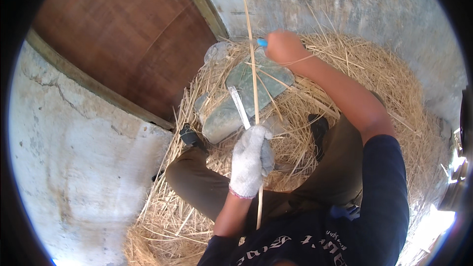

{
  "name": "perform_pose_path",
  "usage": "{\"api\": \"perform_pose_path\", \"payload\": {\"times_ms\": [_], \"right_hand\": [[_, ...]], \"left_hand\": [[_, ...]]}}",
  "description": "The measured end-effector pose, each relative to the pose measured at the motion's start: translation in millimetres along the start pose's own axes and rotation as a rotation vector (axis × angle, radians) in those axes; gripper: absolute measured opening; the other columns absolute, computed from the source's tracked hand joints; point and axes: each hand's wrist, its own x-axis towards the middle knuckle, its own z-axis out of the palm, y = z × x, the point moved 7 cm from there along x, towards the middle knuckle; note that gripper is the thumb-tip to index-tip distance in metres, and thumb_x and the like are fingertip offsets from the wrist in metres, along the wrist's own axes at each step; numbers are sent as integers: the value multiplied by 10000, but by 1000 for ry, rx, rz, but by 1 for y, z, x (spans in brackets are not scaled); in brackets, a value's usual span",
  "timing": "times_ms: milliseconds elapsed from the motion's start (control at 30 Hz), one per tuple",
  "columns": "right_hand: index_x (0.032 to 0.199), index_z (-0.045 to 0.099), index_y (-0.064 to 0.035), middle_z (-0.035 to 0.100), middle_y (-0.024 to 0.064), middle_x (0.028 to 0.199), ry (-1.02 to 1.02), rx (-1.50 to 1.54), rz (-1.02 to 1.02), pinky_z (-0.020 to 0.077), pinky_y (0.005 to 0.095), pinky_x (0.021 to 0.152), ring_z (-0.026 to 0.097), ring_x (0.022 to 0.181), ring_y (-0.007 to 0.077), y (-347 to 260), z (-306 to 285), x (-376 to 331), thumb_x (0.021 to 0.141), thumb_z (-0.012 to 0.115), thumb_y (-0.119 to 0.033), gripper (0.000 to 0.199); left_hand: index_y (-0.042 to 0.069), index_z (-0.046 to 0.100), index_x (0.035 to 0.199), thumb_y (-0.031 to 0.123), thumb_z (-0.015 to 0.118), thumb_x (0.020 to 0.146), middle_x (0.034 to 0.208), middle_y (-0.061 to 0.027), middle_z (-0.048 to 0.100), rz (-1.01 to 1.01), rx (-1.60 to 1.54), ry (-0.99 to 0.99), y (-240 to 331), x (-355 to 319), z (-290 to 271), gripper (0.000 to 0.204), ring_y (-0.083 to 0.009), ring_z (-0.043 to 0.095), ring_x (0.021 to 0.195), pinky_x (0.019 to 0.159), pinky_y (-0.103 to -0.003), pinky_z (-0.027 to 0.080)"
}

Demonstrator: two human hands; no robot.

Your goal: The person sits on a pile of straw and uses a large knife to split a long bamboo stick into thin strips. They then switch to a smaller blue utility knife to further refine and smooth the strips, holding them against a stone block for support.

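Observation:
My left hand (251,160) wears a white knitted glove and is closed around a long, thin strip of pale split wood or bamboo (254,81). The strip stands lengthwise in front of me, its far end near the wall and its near end below the glove at my lap. A short, flat white piece (238,107) reaches up from the glove beside it; whether the fingers grip it I cannot tell. My bare right hand (285,47) is closed on a blue-handled tool (262,43). The tool's blurred front end is at the strip's upper part.
Flat greenish stone slabs (226,118) lie between my feet. Heaps of pale shavings (364,69) surround my legs. Stained walls (74,152) rise at left and ahead, with a brown wooden panel (123,34) in a frame at far left.

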Motion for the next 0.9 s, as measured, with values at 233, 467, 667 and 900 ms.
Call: {"api": "perform_pose_path", "payload": {"times_ms": [233,467,667,900], "right_hand": [[835,762,-25,709,193,763,111,35,231,572,480,645,713,705,377,62,-32,23,866,674,-218,215],[801,755,-38,685,190,700,18,-48,64,573,468,627,689,639,373,17,-42,0,845,687,-188,170],[834,767,-37,721,187,792,-66,-45,-18,578,485,673,728,754,379,-14,-38,-4,804,696,-137,126],[857,752,-26,721,197,818,91,51,280,576,491,696,728,789,377,66,-52,16,843,677,-138,136]], "left_hand": [[88,607,989,325,519,1095,580,48,392,-107,32,-50,-14,-13,22,274,-65,337,428,385,-242,263],[77,624,977,309,553,1077,579,34,413,-123,-40,-19,-9,-5,19,262,-76,342,417,384,-252,267],[73,639,978,307,528,1083,596,4,509,24,131,51,4,-5,9,280,-67,380,422,387,-233,293],[80,605,978,293,536,1085,580,25,466,-66,223,-7,-15,-23,30,249,-71,395,440,417,-245,315]]}}
